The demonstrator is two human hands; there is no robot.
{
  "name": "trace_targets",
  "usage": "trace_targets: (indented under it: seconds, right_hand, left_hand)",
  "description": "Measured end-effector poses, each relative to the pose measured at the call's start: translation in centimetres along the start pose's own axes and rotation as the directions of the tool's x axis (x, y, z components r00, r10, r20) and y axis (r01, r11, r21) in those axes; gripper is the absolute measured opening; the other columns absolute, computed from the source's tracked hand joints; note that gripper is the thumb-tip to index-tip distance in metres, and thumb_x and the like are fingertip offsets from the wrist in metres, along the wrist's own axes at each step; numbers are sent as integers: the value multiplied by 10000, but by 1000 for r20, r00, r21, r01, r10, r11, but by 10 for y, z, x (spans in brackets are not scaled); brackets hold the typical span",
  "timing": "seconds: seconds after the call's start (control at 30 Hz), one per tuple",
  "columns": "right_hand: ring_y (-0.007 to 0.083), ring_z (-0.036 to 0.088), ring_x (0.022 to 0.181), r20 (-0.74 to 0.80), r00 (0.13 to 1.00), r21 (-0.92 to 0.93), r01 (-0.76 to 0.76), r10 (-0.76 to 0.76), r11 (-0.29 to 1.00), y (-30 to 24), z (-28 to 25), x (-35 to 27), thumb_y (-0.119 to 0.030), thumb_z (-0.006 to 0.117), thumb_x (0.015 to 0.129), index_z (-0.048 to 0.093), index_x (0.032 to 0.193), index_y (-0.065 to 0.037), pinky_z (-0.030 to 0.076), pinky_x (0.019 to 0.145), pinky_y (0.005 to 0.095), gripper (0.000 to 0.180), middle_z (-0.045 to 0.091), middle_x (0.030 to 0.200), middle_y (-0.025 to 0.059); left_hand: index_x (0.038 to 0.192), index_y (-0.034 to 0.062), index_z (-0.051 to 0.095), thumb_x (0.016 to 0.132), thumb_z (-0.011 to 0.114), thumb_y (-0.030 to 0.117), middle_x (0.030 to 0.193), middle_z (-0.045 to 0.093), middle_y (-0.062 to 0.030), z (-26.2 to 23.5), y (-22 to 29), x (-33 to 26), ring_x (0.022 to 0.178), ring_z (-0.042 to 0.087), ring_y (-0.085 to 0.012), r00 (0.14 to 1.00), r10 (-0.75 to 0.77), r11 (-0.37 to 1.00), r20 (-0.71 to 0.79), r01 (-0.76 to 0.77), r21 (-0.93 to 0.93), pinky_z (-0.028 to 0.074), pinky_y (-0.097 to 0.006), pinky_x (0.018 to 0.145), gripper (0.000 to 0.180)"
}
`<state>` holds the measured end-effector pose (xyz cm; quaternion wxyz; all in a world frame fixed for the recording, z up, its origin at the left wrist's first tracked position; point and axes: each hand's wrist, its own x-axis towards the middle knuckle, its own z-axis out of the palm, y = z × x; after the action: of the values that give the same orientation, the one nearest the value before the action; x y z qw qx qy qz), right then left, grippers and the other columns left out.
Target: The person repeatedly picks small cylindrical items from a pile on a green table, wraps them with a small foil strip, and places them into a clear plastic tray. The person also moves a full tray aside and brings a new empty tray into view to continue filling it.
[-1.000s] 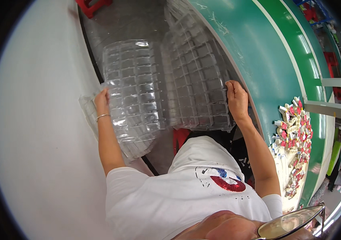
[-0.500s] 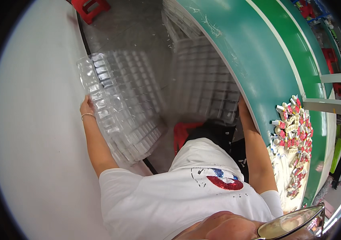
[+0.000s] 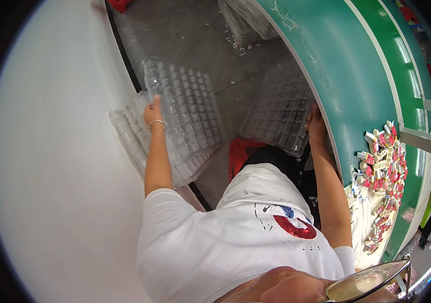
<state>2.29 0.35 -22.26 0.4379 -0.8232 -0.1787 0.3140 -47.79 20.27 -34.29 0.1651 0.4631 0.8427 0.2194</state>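
My left hand [image 3: 153, 112], wearing a bracelet, is closed on the left edge of a clear plastic compartment tray [image 3: 190, 108]. That tray is tilted and a little blurred. Under and left of it, against the white wall, lies a stack of similar clear trays [image 3: 128, 137]. My right hand [image 3: 317, 123] is at the right edge of another clear compartment tray [image 3: 276, 113], close to the green table's rim. Its fingers are partly hidden, but they appear closed round the edge of that tray, which hangs tilted over the floor.
The green table [image 3: 342, 86] curves along my right, with a pile of small red-and-white pieces [image 3: 384, 161] on it. More clear trays [image 3: 248, 22] stand on the grey floor ahead, white scraps beside them. A red stool [image 3: 239, 154] is by my legs; a white wall [image 3: 58, 151] rises left.
My left hand has shifted right and slightly forward, and one tray now sits apart from the stack there. The tray at my right hand has moved slightly right and is less blurred.
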Motion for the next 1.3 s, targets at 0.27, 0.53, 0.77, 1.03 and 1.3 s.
trace_targets:
  seconds: [0.27,0.53,0.77,1.03,1.3]
  right_hand:
    - [71,434,475,277,947,29,160,-162,987,-44,31,-35,-261,503,1012,598,1091,-11,375,452,243,279,497,622,-3]
    - [73,477,529,418,862,68,286,-287,956,-84,44,-67,-144,560,978,622,1004,-3,409,503,260,157,545,632,19]
    - [200,566,534,459,681,98,599,-570,795,-104,36,-82,-120,610,952,617,978,-18,455,530,297,106,572,635,110]
    - [17,435,468,392,735,337,445,-554,829,-131,-14,-95,-117,537,1004,627,1009,-5,329,427,197,144,504,583,-29]
    - [25,380,403,99,883,694,270,-460,668,-139,-71,-93,-215,497,1030,620,994,-13,295,350,179,239,491,605,-24]
  left_hand:
    - [1197,87,608,784,749,430,1220,605,-107,15,-3,-80,990,640,-321,998,-17,961,-55,32,276,527,-445,820,555]
    - [1339,140,538,869,631,156,1454,451,-82,13,4,-95,1314,435,-307,906,421,698,51,-359,620,360,-436,1073,479]
    - [1296,147,609,857,616,113,1512,396,-84,22,0,-112,1432,286,-305,858,339,585,386,-514,628,207,-498,1170,440]
    - [1315,71,576,870,661,387,1505,399,-127,33,19,-123,1417,319,-295,901,256,959,350,-281,23,222,-412,1168,552]
    - [1218,-6,618,919,643,423,1094,667,-103,14,125,-112,957,632,-156,814,128,669,566,350,-656,484,-281,853,523]
